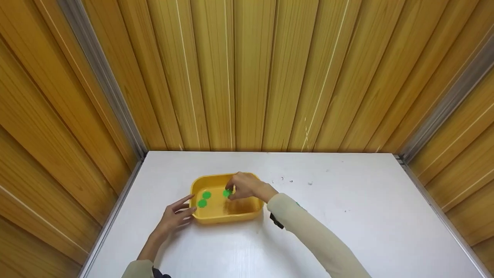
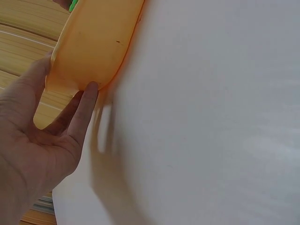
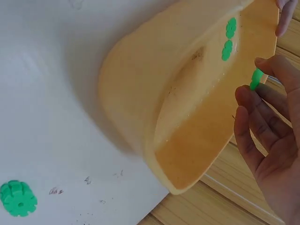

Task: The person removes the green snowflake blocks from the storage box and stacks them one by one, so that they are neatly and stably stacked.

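Observation:
My right hand (image 1: 245, 185) is over the yellow plastic tray (image 1: 214, 221) and pinches a green notched plastic disc (image 3: 256, 78) between thumb and fingertip. In the right wrist view that disc stands nearly edge-on, above the tray's inside. Two more green discs (image 1: 207, 195) lie close together on the tray floor, toward its left end. My left hand (image 1: 175, 218) touches the left end of the tray with its fingers fairly straight. From the left wrist view, one fingertip (image 2: 92, 86) rests against the tray's outer wall and another digit reaches the rim.
A small stack of green notched discs (image 3: 18, 199) stands on the white table (image 1: 347, 231), outside the tray to the right. In the head view my right sleeve (image 1: 308, 227) hides most of it. Wood-patterned panels (image 1: 251, 77) wall the table at the back and both sides.

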Demonstrator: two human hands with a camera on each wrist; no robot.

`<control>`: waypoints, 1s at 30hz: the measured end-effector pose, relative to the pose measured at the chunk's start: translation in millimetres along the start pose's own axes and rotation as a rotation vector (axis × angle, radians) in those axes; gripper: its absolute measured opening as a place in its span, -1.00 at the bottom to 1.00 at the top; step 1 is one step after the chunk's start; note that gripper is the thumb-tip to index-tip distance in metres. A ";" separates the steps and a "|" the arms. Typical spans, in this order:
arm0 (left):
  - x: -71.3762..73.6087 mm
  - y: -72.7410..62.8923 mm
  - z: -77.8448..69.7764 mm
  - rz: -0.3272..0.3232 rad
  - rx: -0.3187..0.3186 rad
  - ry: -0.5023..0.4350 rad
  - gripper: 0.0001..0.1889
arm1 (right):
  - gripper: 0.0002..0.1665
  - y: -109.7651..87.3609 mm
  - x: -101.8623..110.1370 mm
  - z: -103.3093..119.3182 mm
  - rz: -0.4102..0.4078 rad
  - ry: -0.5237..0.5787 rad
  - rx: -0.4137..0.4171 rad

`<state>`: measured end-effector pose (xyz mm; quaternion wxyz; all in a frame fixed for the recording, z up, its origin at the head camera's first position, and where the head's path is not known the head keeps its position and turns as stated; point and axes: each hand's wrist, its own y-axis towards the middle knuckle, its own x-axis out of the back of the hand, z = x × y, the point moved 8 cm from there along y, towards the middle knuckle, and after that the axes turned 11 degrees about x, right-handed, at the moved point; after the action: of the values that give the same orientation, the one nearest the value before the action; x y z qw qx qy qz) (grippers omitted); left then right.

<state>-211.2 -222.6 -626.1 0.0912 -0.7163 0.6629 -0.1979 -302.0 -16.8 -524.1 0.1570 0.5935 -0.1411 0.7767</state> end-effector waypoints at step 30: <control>6.2 0.2 5.9 -0.009 0.027 -0.026 -0.38 | -0.65 -122.8 36.9 -48.4 -0.254 0.198 -0.057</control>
<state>-208.7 -229.5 -630.5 0.1083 -0.7206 0.6556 -0.1979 -303.0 117.5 -496.8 0.2840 0.5223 -0.0709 0.8010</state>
